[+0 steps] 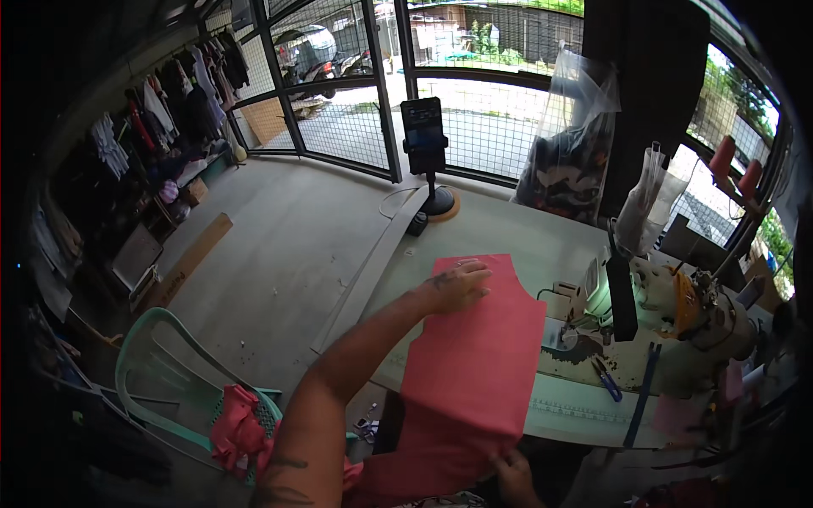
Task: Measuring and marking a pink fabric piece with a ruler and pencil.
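Observation:
A cut piece of pinkish-red fabric (473,355) lies over the pale green table (552,222) and hangs past its front edge. My left hand (460,286) rests with its fingers spread on the upper part of the cloth. Low in the picture, my right hand (513,473) pinches the fabric's lower right edge. Right of the cloth stands a sewing machine (641,305), and blue-handled thread snips (606,380) lie on its bed. Beside them is a dark blue strip (643,394).
A phone on a stand (423,136) is at the table's far left edge. A green plastic chair (162,368) with red fabric (235,422) on it stands at left. Behind the machine are a clear bag of cloth (565,152) and thread cones (723,157).

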The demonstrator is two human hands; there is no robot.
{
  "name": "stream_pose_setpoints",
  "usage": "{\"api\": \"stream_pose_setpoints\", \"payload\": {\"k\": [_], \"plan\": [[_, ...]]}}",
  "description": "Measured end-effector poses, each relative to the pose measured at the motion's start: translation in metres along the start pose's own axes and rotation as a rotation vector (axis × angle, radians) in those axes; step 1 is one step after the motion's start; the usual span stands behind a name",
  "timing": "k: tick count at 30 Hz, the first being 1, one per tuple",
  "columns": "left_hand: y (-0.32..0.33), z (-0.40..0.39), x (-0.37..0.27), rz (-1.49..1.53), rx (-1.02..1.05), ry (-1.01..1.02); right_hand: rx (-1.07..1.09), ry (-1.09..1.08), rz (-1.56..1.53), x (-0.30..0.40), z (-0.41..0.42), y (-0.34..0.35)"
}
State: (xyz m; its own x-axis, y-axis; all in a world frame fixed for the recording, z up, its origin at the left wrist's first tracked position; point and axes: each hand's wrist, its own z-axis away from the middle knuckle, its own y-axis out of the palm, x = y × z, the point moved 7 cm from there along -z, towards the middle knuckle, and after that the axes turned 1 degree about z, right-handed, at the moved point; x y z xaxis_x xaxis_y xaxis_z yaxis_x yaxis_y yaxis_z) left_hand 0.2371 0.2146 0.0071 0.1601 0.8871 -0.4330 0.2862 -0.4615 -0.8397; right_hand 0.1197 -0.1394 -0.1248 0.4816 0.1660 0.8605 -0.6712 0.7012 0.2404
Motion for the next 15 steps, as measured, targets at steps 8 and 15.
{"api": "stream_pose_setpoints", "payload": {"k": [8,15], "plan": [[0.004,0.033,0.026,-0.099,-0.004,-0.074,0.25,0.105,-0.471,-0.002,0.014,0.0],[-0.025,0.061,-0.012,-0.025,-0.417,-0.053,0.053,0.181,-0.205,-0.028,0.011,-0.019]]}}
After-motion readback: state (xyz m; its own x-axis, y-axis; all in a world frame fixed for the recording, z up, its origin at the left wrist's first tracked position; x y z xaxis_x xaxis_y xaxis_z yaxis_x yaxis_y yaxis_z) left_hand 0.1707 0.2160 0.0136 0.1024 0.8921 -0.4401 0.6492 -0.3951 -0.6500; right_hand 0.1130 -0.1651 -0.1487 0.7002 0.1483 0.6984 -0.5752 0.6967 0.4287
